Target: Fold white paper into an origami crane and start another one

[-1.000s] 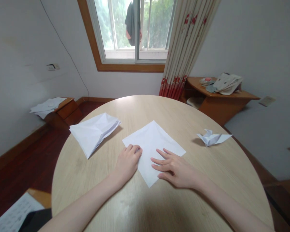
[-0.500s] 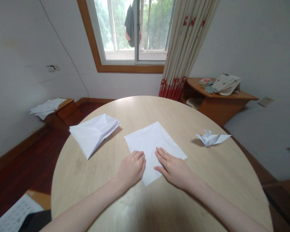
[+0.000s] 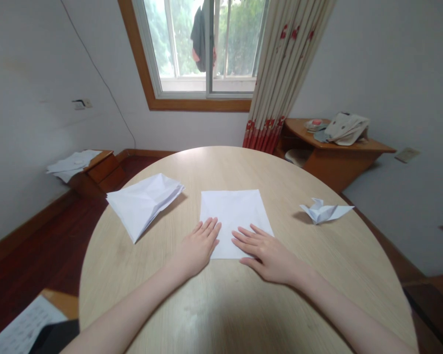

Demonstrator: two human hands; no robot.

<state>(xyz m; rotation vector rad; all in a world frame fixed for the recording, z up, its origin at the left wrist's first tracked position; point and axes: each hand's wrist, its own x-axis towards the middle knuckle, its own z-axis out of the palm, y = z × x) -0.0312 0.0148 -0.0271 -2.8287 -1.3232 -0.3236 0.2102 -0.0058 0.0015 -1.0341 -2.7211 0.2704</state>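
Note:
A flat white sheet of paper [image 3: 234,214] lies square to me on the round wooden table [image 3: 243,314]. My left hand [image 3: 196,248] rests flat on the sheet's near left corner, fingers stretched out. My right hand [image 3: 266,251] lies flat on the near right part of the sheet, fingers spread. Neither hand holds anything.
A stack of folded white papers [image 3: 142,202] lies on the table to the left. A small folded paper figure [image 3: 324,211] sits to the right. Beyond the table are a window, a curtain, a low wooden shelf [image 3: 335,147] and a bedside stand [image 3: 96,169].
The sheet has been turned from a diagonal lie to square with the table edge. Both hands moved with it and my left hand's fingers have uncurled to lie flat.

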